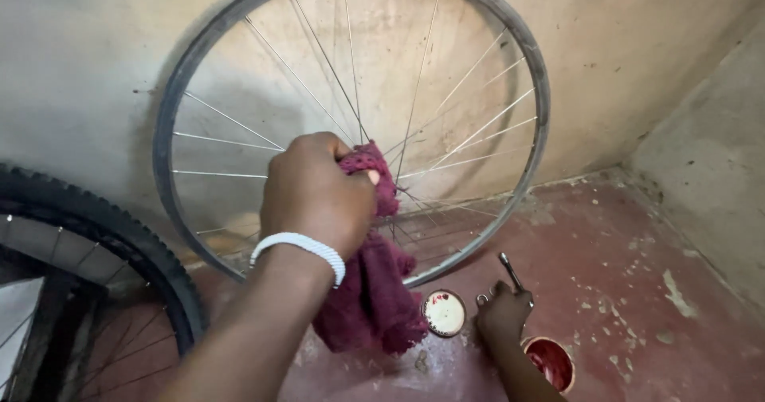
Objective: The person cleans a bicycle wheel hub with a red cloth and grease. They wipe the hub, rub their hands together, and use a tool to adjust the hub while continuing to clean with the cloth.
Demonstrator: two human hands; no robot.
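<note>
My left hand (315,191) is up at the middle of a bare bicycle rim (171,131), fingers clenched around a maroon rag (370,290). The rag is bunched in my fist right at the hub area, where the spokes (470,135) meet; the hub itself is hidden behind hand and cloth. The rest of the rag hangs down below my wrist, past the rim's lower edge. White beaded bracelet (303,249) on that wrist.

The rim has no tyre, stands upright and leans on the pale plaster wall (88,43), its bottom on the red floor (637,290).

My right hand (502,310) is low near the floor, fingers closed on a small metal tool (510,270) whose shaft sticks up past the knuckles. Cannot tell what kind of tool. It sits well apart from the left hand, just right of the hanging cloth.

Between the rag and the right hand lies a round lid (444,313), pale inner face up, on the floor. Just beside my right forearm stands an open tin (550,362) with red contents.

At far left, a second wheel with a knobby black tyre (119,235) is partly in frame, near the rim.
</note>
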